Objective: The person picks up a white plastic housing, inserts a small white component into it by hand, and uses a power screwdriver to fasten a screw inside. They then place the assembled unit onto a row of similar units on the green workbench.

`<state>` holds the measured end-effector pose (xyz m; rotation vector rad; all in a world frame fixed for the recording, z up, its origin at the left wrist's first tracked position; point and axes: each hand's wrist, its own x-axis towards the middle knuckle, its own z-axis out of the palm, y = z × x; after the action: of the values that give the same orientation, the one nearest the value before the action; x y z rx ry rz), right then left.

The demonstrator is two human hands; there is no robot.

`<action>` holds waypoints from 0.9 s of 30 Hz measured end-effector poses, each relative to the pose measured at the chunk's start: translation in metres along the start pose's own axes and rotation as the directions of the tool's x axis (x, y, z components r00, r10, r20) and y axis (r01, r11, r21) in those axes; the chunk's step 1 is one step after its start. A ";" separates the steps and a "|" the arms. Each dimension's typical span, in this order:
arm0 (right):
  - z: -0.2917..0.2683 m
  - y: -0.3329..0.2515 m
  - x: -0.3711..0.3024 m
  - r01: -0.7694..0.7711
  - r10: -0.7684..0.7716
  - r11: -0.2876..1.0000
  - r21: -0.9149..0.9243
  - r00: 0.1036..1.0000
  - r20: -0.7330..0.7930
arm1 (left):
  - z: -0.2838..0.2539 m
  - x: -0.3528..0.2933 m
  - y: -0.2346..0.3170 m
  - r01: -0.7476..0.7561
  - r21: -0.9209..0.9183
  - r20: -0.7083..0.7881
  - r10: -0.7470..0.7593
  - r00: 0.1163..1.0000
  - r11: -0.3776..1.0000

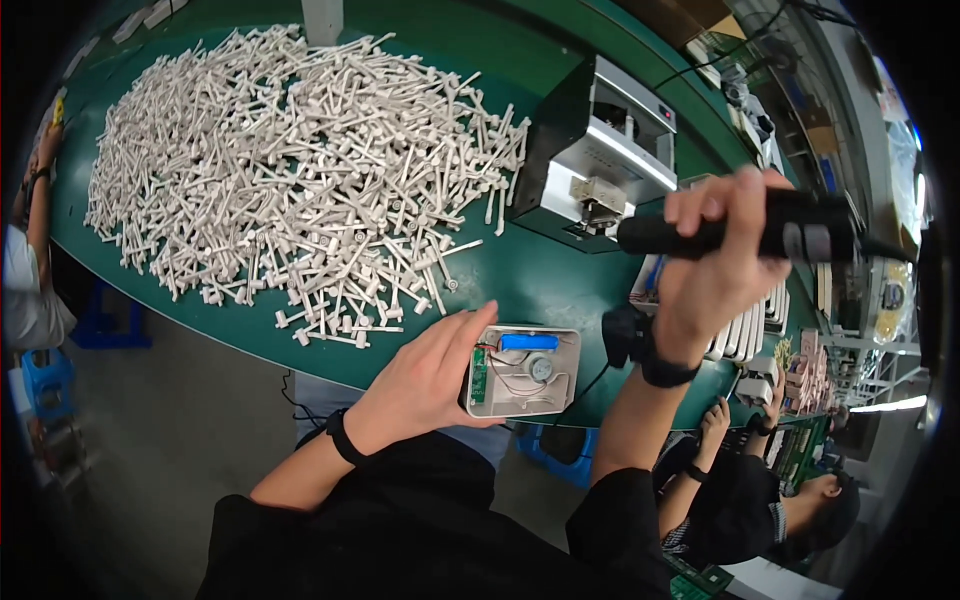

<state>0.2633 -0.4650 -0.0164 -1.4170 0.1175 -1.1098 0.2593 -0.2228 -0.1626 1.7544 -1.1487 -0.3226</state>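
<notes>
At the table's near edge, my left hand (425, 368) is closed round the left side of a small white plastic housing (522, 408), whose open face is up. Inside it lie a blue cylindrical battery (528, 342), a green circuit board (479, 376), a round silvery part (540, 368) and thin wires. My right hand (712, 275) is raised to the right, its fingers wrapped round a black electric screwdriver (655, 236). The tool lies roughly level, its left end in front of a screw feeder (560, 150); whether they touch I cannot tell.
A big heap of white hammer-shaped plastic parts (300, 170) covers the left of the green table (500, 275). White housings (745, 335) stand in a row at right. Co-workers sit at the far left (35, 270) and lower right (740, 500). Blue stools (560, 455) stand below.
</notes>
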 end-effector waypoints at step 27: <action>0.008 -0.022 -0.110 -0.197 0.186 0.980 -0.005 0.916 0.356 | -0.005 0.000 -0.008 -0.076 -0.080 0.044 0.080 0.996 0.994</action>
<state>0.1987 -0.3813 -0.0548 -1.5214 -0.0204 -0.6787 0.2668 -0.2198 -0.1667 1.6368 -1.2185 -0.3586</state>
